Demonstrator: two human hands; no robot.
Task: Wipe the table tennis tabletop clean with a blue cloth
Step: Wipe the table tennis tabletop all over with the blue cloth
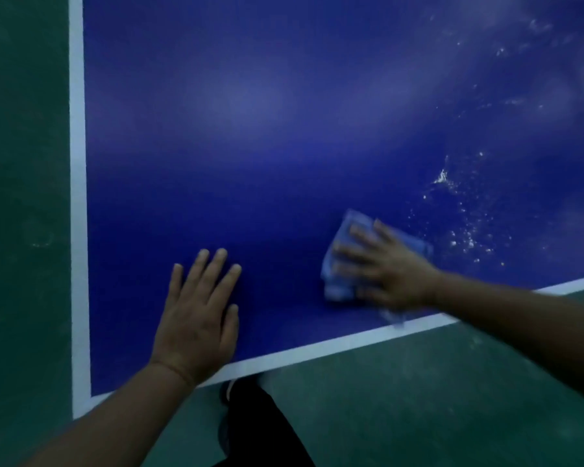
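Dark trouser leg [260,429] and forearms stand nearest, cut off by the lower frame edge. No writing is legible. Left hand [199,318] lies flat, fingers spread, on the blue tabletop [250,146] near its white edge line [317,348]. Right hand [385,264], motion-blurred, presses straight fingers onto the folded blue cloth [343,261], partly hidden beneath it. White specks [466,230] lie beside it.

We note our left hand [196,318] flat, fingers [216,264] straight, pointing twelve o'clock. Our right hand [385,267] lies flat, fingers spread toward ten o'clock, forearm extended.
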